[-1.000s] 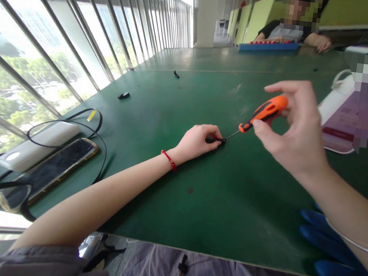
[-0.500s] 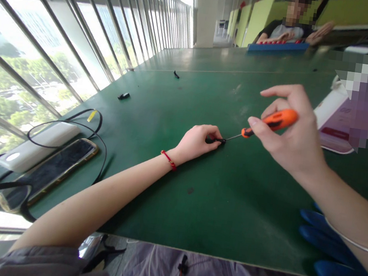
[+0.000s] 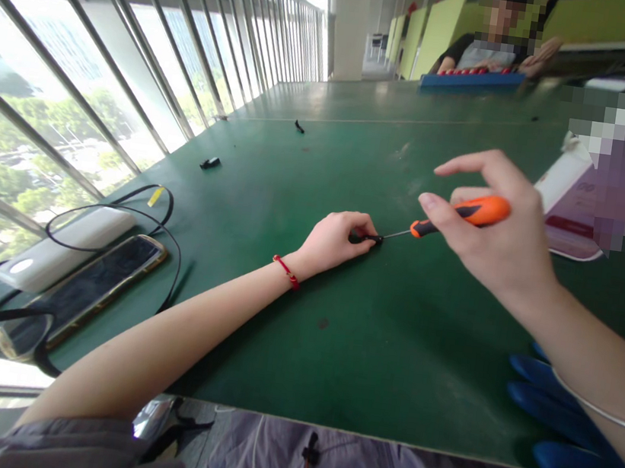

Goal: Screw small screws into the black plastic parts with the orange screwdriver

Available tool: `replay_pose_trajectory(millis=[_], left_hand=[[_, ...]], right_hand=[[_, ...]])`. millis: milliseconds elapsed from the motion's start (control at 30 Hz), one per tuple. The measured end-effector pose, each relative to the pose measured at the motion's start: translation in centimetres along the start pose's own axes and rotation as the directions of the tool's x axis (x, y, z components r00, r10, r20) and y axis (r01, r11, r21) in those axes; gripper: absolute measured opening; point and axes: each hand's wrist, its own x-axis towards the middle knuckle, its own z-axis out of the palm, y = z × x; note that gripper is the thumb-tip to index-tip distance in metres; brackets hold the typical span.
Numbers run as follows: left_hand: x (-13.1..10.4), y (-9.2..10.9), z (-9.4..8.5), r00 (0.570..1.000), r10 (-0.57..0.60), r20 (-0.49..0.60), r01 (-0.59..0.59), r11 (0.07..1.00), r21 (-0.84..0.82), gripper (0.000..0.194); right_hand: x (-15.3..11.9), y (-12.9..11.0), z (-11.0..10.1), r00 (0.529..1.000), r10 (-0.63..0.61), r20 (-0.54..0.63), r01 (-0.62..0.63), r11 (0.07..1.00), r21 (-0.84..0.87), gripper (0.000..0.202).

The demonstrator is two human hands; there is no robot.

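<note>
Resting on the green table, my left hand pinches a small black part whose kind I cannot make out, partly covered by the fingers. My right hand holds an orange and black screwdriver by its handle, between thumb and curled fingers, with the index finger lifted off. The screwdriver's thin metal shaft points left and slopes slightly down. Its tip meets the right end of the black part.
A phone, a white box-like device and looped cables lie at the left. Small black pieces lie farther back. Blue gloves sit under my right forearm. A person sits across the table behind a blue tray.
My right hand has shifted slightly down and its fingers have moved on the handle; the screwdriver lies a little flatter. My left hand stays still.
</note>
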Motion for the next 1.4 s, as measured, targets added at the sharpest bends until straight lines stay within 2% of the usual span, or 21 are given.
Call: replay_pose_trajectory(millis=[67,133,267,333,467,600,700,767,900,1000,1100,1167,1233,1300,1400], left_hand=[[0.01,-0.01,0.01,1.000,-0.001,0.001,0.001,1.000,0.003,0.013],[0.01,-0.06,0.05,1.000,-0.005,-0.001,0.005,1.000,0.001,0.012],[-0.01,-0.09,0.12,1.000,-0.011,-0.005,0.011,1.000,-0.008,0.013],[-0.01,-0.04,0.12,1.000,-0.009,-0.004,0.009,1.000,-0.009,0.013],[0.00,0.07,0.06,1.000,-0.002,0.001,0.002,1.000,-0.004,0.013],[0.01,0.03,0.05,1.000,-0.007,-0.002,0.007,1.000,-0.004,0.013],[0.00,-0.03,0.08,1.000,-0.010,-0.003,0.010,1.000,-0.009,0.013],[-0.01,-0.04,0.09,1.000,-0.009,-0.003,0.009,1.000,-0.010,0.013],[0.00,-0.04,0.07,1.000,0.000,-0.006,0.000,1.000,-0.003,0.013],[0.02,-0.05,0.06,1.000,0.001,-0.007,-0.001,1.000,-0.003,0.012],[0.02,-0.02,0.06,1.000,-0.007,-0.008,0.006,1.000,-0.007,0.012],[0.01,0.02,0.06,1.000,-0.008,-0.007,0.008,1.000,-0.007,0.012],[0.01,0.05,0.04,1.000,-0.005,-0.005,0.005,1.000,-0.006,0.012],[0.02,0.04,0.03,1.000,-0.001,-0.003,0.001,1.000,-0.006,0.012],[0.04,-0.05,0.07,1.000,0.003,-0.005,-0.003,1.000,-0.009,0.011]], right_hand=[[-0.04,-0.24,-0.08,1.000,0.008,0.016,-0.007,0.999,-0.035,0.013],[-0.07,-0.20,-0.09,0.999,-0.037,0.006,0.037,0.999,-0.033,0.009],[0.00,0.49,0.01,0.991,-0.129,-0.022,0.130,0.989,0.066,0.043],[0.05,0.62,0.01,0.995,-0.097,-0.018,0.098,0.993,0.072,0.047],[0.03,0.06,-0.11,1.000,0.005,0.021,-0.005,1.000,-0.010,0.021],[-0.08,-0.12,-0.07,0.999,-0.050,0.004,0.051,0.999,-0.008,0.011],[-0.07,0.35,0.02,0.993,-0.117,-0.025,0.118,0.991,0.063,0.040],[-0.03,0.52,0.00,0.995,-0.094,-0.026,0.095,0.993,0.068,0.045],[-0.01,0.12,-0.16,1.000,0.001,-0.005,-0.001,1.000,0.009,0.021],[-0.01,-0.05,-0.14,0.999,-0.026,-0.022,0.026,1.000,-0.008,0.012],[0.05,0.31,0.01,0.992,-0.119,-0.052,0.122,0.991,0.062,0.033],[0.08,0.55,0.08,0.991,-0.121,-0.051,0.125,0.988,0.089,0.044],[0.06,0.57,0.08,0.998,-0.064,-0.025,0.066,0.996,0.067,0.037],[-0.01,0.36,0.03,1.000,-0.008,0.003,0.008,1.000,0.029,0.021],[-0.11,0.10,-0.01,1.000,-0.011,0.003,0.011,1.000,-0.002,0.013]])
